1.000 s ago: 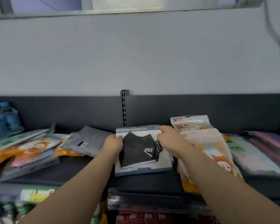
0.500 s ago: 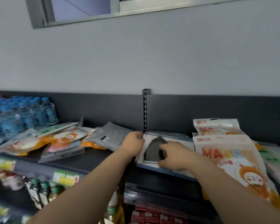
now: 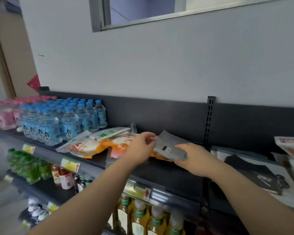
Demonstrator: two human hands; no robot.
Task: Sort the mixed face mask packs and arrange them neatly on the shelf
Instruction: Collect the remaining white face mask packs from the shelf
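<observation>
On shelf [image 3: 161,172]; left hand [image 3: 142,146], right hand [image 3: 193,159] now grip grey pack [image 3: 168,144]

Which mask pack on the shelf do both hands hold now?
The plain grey pack: left hand pinches its corner, right hand grips its near edge. It lies on the orange packs; the black mask pack lies apart, rightward.

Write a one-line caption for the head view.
Left hand and right hand grip a grey mask pack atop orange packs on the shelf, beside water bottles.
</observation>
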